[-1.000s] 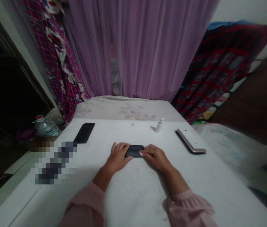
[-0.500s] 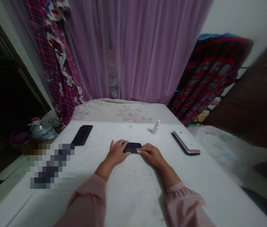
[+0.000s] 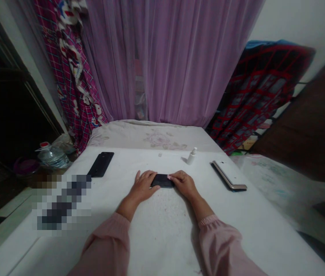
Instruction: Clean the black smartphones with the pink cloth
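Note:
A dark smartphone [image 3: 162, 181] lies crosswise on the white-covered table. My left hand [image 3: 144, 185] grips its left end, fingers along the far edge and thumb at the near edge. My right hand [image 3: 184, 184] is closed in a pinch on a small pink cloth [image 3: 169, 177], pressed to the phone's screen near its right end. Most of the cloth is hidden under my fingers. Beyond my right hand stands a small white spray bottle [image 3: 192, 156], with a small clear cap [image 3: 160, 155] lying to its left.
Dark phones [image 3: 101, 165] lie at the left of the table [image 3: 162, 237]. At the right, a white phone [image 3: 226, 171] rests on other devices. A blurred patch [image 3: 63, 203] covers something at the left edge. A water jug [image 3: 53, 156] stands beyond that side; purple curtains [image 3: 185, 61] hang behind.
My right hand has slid the pink cloth slightly towards the far edge of the phone's screen. My left hand keeps its hold on the phone. The camera view has shifted slightly.

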{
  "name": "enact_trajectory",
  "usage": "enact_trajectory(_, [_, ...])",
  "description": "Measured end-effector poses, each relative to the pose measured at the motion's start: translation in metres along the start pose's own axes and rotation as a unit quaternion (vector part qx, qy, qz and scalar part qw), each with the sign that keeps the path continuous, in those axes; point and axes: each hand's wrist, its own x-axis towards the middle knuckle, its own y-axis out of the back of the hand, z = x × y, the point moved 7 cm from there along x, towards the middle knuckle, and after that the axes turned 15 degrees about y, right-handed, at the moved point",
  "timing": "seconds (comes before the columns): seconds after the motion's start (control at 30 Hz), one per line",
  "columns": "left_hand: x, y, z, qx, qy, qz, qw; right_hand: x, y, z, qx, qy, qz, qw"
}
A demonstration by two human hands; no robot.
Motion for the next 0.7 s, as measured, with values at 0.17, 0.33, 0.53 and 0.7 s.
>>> enact_trajectory(0.17, [0.000, 0.000, -0.001, -0.006, -0.001, 0.004, 1.000, -0.022, 0.002, -0.014, 0.025, 0.027, -0.023, 0.999])
enact_trajectory(0.33, [0.000, -0.001, 0.000, -0.009, -0.005, -0.004, 1.000, -0.010, 0.000, -0.012, -0.024, 0.003, 0.002, 1.000])
enact_trajectory(0.53, [0.000, -0.004, -0.003, -0.010, -0.010, -0.001, 1.000, 0.002, -0.003, -0.004, -0.083, -0.011, 0.042, 0.996])
enact_trajectory(0.7, [0.000, -0.002, -0.021, -0.005, 0.013, 0.001, 1.000, -0.002, -0.002, -0.003, -0.094, -0.002, 0.037, 0.995])
